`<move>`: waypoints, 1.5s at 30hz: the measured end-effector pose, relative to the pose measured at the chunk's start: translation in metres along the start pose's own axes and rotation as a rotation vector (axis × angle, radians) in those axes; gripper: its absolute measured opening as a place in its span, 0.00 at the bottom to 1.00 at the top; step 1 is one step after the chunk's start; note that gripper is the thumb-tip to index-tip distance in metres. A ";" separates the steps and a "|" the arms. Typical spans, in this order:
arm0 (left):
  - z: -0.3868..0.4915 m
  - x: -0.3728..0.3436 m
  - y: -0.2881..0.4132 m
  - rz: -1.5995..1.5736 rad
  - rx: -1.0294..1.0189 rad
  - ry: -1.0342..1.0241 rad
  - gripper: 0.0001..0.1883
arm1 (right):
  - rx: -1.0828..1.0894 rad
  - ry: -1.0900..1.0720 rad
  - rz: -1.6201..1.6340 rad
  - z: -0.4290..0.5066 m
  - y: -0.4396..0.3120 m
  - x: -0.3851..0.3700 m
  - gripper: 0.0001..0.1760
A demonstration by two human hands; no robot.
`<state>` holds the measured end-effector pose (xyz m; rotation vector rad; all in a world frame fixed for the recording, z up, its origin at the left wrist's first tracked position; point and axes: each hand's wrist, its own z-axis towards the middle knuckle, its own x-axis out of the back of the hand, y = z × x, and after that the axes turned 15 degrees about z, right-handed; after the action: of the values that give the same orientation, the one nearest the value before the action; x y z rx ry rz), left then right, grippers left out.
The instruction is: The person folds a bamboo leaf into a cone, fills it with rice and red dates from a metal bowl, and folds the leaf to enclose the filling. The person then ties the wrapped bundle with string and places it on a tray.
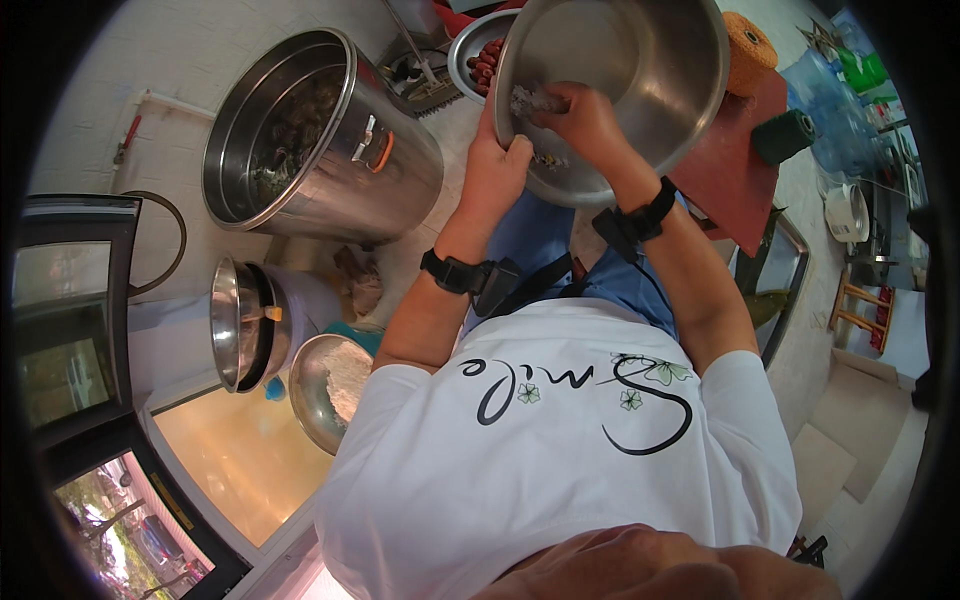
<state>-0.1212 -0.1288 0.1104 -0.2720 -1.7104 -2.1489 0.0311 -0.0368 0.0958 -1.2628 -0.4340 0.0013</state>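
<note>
My left hand (501,161) grips the near left rim of a large stainless steel basin (667,90), which is tilted. Inside the basin my right hand (581,112) holds a greyish, crumpled scouring pad or mesh (529,101) against the wall. Small pale and yellowish bits (551,160) lie on the basin wall below that hand. Beyond my left hand, partly hidden by the basin, is a metal bowl (459,64) with red dates (484,66). Black straps with small devices are on both wrists.
A tall steel pot (405,161) with dark leafy contents stands at the left. Nearer are stacked steel pans (232,322) and a bowl (311,405) of pale flour or grain. On the right, orange (739,56) and green (784,136) twine spools sit by a red board (739,169), beside a metal tray (787,277) with leaves.
</note>
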 end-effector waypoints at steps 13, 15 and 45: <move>-0.002 0.003 -0.007 0.008 0.029 -0.040 0.30 | 0.030 0.052 0.717 0.020 -0.005 0.001 0.31; 0.000 0.001 -0.011 0.019 0.030 -0.040 0.34 | 0.062 0.073 0.815 0.019 -0.003 0.000 0.30; 0.022 0.008 0.007 0.017 -0.007 -0.053 0.24 | -0.058 -0.503 -0.292 -0.046 0.038 0.071 0.29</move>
<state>-0.1269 -0.1100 0.1251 -0.3467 -1.7233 -2.1535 0.1198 -0.0508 0.0719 -1.2408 -1.0570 0.0605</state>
